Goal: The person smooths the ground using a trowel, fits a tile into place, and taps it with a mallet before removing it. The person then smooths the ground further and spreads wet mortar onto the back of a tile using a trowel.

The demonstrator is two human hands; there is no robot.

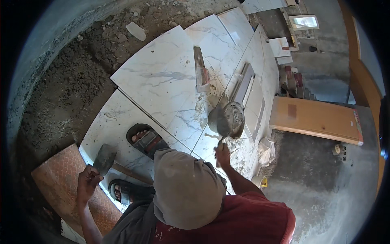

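At the left, my left hand (88, 179) has its fingers curled against one end of the dark mallet head (105, 159). The mallet's wooden handle runs from the head toward my knee, between my two sandalled feet. My right hand (222, 155) is closed around the handle of a trowel (222, 125). The trowel's dark blade is over the near left side of a bucket (236, 120) that holds wet grey mortar. Large white marble-patterned tiles (162, 77) lie under my feet and the bucket, smeared with mortar around it.
Rough, damp mortar and rubble (61, 101) border the tiles on the left. A long tool caked in mortar (199, 67) and a grey straight bar (243, 83) lie beyond the bucket. An orange-brown panel (317, 120) and a whitish bag (266, 151) are at the right.
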